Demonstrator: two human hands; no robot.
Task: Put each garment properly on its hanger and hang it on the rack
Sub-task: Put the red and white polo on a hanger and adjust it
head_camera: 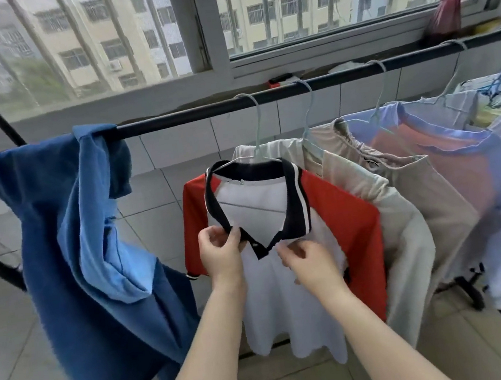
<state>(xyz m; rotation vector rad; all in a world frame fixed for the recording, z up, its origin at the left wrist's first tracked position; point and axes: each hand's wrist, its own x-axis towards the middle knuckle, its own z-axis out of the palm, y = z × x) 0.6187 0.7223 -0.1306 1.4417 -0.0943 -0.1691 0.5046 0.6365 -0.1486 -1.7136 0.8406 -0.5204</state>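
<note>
A white polo shirt [275, 286] with red sleeves and a navy collar hangs on a pale hanger [257, 137] hooked over the black rack bar [187, 118]. My left hand [219, 255] pinches the left tip of the navy collar. My right hand [310, 262] pinches the white front at the placket, just below the collar's right side. A blue garment [90, 251] is draped straight over the bar at the left, with no hanger visible.
To the right, beige garments [408, 219] and a lilac and orange shirt [479, 177] hang on hangers on the same bar. A barred window [206, 22] and tiled wall stand behind. The rack's black legs [472, 290] reach over the tiled floor.
</note>
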